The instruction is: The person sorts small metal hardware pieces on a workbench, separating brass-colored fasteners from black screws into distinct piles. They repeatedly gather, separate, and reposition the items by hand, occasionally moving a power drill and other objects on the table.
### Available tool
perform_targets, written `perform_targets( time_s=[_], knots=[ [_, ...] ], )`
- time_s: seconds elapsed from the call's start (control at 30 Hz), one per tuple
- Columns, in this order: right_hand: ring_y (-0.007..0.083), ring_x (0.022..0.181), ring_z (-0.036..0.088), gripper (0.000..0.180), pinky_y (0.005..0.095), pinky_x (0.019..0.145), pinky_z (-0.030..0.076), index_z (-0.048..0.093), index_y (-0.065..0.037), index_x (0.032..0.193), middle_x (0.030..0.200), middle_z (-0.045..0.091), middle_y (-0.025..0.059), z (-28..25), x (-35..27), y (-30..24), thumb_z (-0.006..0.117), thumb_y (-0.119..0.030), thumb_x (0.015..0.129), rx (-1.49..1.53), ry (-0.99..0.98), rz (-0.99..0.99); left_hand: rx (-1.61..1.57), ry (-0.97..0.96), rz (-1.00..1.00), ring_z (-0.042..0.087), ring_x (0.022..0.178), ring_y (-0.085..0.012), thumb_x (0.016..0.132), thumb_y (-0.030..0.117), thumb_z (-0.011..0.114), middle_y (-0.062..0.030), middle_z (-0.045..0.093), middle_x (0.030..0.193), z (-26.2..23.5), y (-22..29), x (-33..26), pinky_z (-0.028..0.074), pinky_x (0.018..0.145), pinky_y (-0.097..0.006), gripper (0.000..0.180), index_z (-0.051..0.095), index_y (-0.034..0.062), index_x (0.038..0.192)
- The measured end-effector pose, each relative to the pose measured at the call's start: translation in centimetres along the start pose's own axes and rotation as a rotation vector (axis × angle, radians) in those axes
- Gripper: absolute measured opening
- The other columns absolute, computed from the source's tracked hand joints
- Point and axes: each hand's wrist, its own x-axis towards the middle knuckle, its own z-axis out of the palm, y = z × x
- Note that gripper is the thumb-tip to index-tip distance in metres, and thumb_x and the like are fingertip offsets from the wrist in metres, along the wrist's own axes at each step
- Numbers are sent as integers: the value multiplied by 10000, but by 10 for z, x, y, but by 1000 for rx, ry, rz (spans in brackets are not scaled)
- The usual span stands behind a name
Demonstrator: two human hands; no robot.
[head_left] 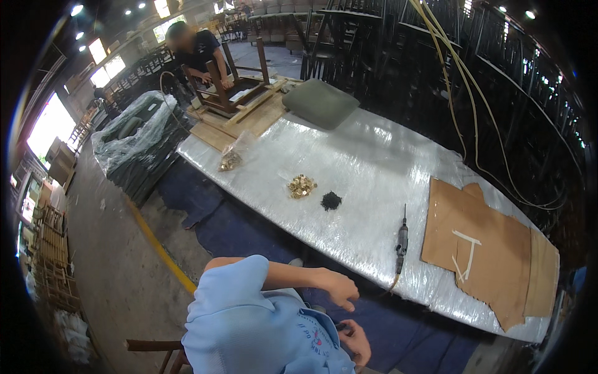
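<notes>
My left hand [340, 289] hangs in front of my body at the table's near edge, fingers loosely bent and a little apart, with nothing visible in it. Just below it, close to my shirt, my right hand [356, 344] is curled; a small dark spot shows by its fingers, too unclear to name. On the plastic-wrapped table [367, 162] lie a pile of brass-coloured metal pieces [301, 186] and a smaller heap of black screws or similar bits [331, 200]. A power screwdriver [402, 240] with a hose lies right of them. Neither hand touches these.
Brown cardboard [486, 249] covers the table's right end. A clear bag of parts [230, 159] and a grey-green seat pad [321, 104] lie farther back. Across the table, a person works on an upturned wooden chair frame [218, 93]. Plastic-wrapped pads [134, 137] stand at left; yellow hoses [461, 68] hang at right.
</notes>
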Motion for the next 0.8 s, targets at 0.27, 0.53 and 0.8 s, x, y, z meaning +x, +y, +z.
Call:
perform_targets(
  time_s=[0.27, 0.53, 0.8],
  knots=[
    [183, 743, 699, 403, 293, 685, 552, 549, 21, 1208, 827, 734, 176, -25, 23, -47, 730, -17, 850, -88, 438, -185, -438, 217, -33, 627, 1176, -358, 968, 263, 612, -197, 647, 1287, 12, -70, -78, 498, 984, -433, 428, 590, 21, 1321],
    [248, 710, 701, 263, 378, 647, 556, 665, 56, 1052, 808, 724, 152, 19, 115, -110, 707, -104, 847, -223, 705, -435, -588, 403, 82, 709, 952, -284, 968, 241, 620, -189, 720, 1072, 49, -223, -189, 556, 800, -380, 372, 629, -1, 1250],
    [303, 615, 604, 49, 438, 579, 465, 577, -36, 782, 661, 599, 123, 217, 247, -169, 605, -69, 759, -326, 322, -423, -1296, 1007, -395, 291, 367, -90, 1021, 331, 527, 45, 298, 475, 79, -349, -286, 209, 348, -273, 457, 354, 180, 626]
  ],
)
